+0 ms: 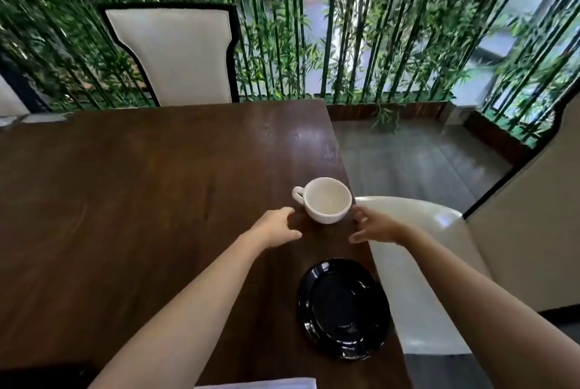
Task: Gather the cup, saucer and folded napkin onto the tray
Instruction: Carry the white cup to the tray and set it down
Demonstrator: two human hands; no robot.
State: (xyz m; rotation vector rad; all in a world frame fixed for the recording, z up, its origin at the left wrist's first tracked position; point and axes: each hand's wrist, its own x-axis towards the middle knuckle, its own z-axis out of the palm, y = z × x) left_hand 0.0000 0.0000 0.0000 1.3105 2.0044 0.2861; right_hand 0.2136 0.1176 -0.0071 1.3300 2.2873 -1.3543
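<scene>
A white cup stands upright near the right edge of the dark wooden table, its handle pointing left. My left hand is just left of and below the cup, fingers apart, not touching it. On the cup's right side, my right hand hovers with fingers spread, holding nothing. A glossy black saucer lies closer to me by the table's right edge. A pale folded napkin shows as a strip at the bottom edge. No tray is in view.
A cream chair with a black frame stands behind the table's far edge. Another cream chair sits against the table's right side. Bamboo plants and grey floor lie beyond.
</scene>
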